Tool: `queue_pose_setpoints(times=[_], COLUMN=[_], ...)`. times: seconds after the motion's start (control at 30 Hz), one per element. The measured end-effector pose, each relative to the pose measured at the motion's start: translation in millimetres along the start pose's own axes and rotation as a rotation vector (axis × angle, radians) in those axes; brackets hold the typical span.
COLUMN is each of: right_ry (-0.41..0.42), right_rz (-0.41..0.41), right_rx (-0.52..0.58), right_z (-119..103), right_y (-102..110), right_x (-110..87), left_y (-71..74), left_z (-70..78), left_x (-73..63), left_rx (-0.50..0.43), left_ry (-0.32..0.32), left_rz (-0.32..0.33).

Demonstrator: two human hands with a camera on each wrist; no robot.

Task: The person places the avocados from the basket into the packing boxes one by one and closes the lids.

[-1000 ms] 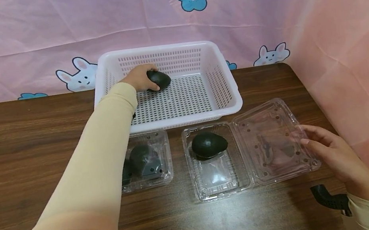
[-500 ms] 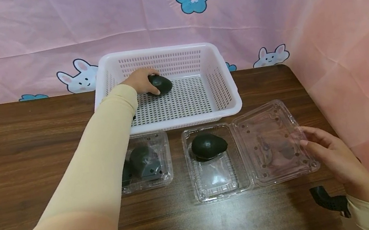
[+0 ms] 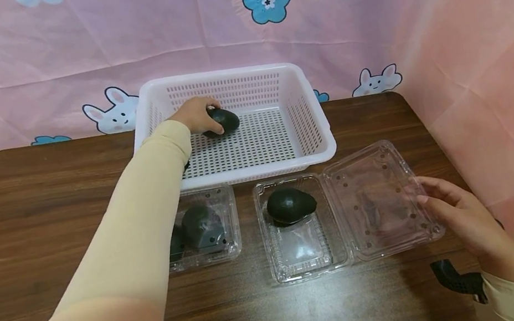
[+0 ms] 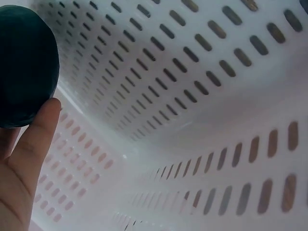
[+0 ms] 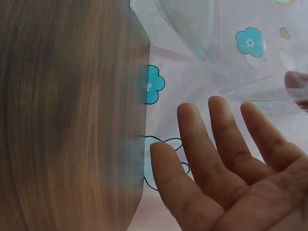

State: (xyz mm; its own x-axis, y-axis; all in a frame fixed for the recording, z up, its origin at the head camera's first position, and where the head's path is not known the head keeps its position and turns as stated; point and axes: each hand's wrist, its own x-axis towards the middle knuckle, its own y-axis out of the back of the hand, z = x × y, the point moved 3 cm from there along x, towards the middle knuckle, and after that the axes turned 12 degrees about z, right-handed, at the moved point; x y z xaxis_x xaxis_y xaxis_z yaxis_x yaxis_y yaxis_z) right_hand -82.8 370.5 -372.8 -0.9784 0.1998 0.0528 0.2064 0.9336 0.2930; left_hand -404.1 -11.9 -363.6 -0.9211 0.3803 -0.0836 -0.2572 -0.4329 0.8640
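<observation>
In the head view my left hand (image 3: pixel 199 114) grips a dark green avocado (image 3: pixel 226 120) inside the white slotted basket (image 3: pixel 258 170). The left wrist view shows the avocado (image 4: pixel 24 67) with a finger against its lower side. My right hand (image 3: pixel 470 219) holds the outer edge of the open lid (image 3: pixel 379 200) of a clear plastic clamshell box. Its thumb and fingers lie on either side of that edge, the other fingers (image 5: pixel 190 113) fairly straight in the right wrist view. One avocado (image 3: pixel 290 205) lies in the back of the box's base (image 3: pixel 330 227).
A lidded clear clamshell (image 3: pixel 233 231) with dark avocados inside stands left of the open box, partly hidden by my left sleeve (image 3: pixel 130 220). All stand on a brown wooden table (image 3: pixel 39 217). A patterned pink curtain (image 3: pixel 214 16) rises behind and at the right.
The left hand with the avocado has lowered slightly within the basket. My right hand and the lid have hardly moved. The whole view has shifted a little downward.
</observation>
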Motion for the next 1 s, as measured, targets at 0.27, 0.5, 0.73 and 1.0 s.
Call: queue_pose_setpoints(times=[0.27, 0.5, 0.73, 1.0], right_ry=[-0.062, -0.028, -0.002, 0.003], right_rz=[-0.004, -0.032, -0.042, -0.057], right_rx=[-0.098, -0.008, 0.057, 0.036], right_z=[-3.7, -3.6, -6.6, -8.4], right_y=[1.7, -0.6, -3.5, -4.2], right_x=[-1.7, -1.3, -1.1, -1.5], left_y=[8.4, 18.5, 31.1, 41.5], left_z=[7.5, 17.9, 28.0, 36.8], left_x=[-4.9, -12.0, -24.3, -36.2], left_rx=[-0.008, -0.049, -0.097, -0.159], left_ry=[-0.039, -0.069, -0.079, -0.093], left_rz=[0.018, 0.026, 0.046, 0.075])
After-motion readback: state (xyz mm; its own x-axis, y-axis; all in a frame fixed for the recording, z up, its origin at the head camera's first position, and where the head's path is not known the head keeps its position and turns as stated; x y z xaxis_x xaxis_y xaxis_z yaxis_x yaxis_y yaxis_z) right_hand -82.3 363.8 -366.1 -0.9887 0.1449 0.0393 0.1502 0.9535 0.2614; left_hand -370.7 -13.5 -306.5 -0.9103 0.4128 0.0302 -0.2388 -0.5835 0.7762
